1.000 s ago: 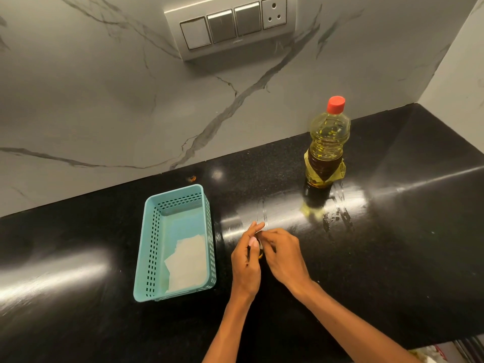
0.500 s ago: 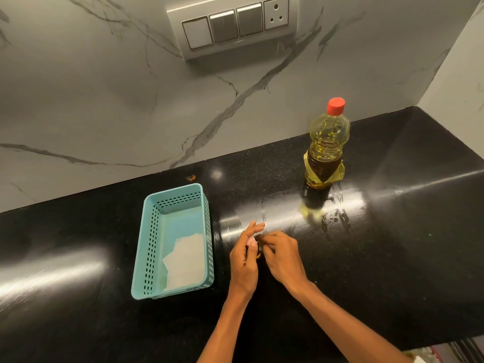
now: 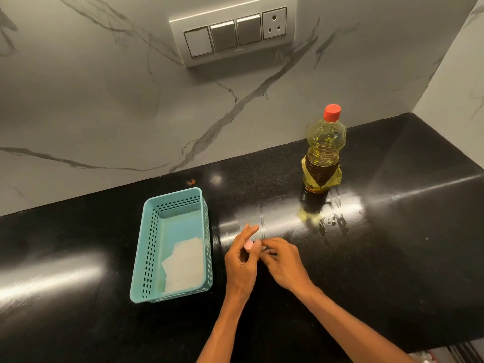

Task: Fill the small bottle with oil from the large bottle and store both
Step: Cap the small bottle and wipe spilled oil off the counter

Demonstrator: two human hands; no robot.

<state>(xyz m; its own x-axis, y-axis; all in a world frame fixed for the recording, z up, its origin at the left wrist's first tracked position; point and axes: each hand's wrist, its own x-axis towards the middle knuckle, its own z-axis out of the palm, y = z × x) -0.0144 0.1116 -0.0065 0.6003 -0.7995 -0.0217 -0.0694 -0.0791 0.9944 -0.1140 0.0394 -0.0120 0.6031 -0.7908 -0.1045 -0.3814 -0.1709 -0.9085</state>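
The large oil bottle [image 3: 324,150] with a red cap stands upright and shut at the back right of the black counter [image 3: 406,244], about half full of yellow oil. My left hand [image 3: 241,265] and my right hand [image 3: 284,265] meet in front of it, near the middle of the counter. Both close around the small bottle, which is almost wholly hidden by my fingers. Only its pink cap [image 3: 248,244] shows, at my left fingertips. My right fingertips pinch against the same spot.
A teal perforated basket [image 3: 146,258] with a white folded paper [image 3: 183,265] inside lies just left of my hands. Oily smears [image 3: 335,218] shine on the counter before the large bottle. A switch panel [image 3: 235,35] hangs on the marble wall.
My hands stay together at the same spot with small finger movements. The yellow glimpse between them is gone and the pink cap now shows at my left fingertips.
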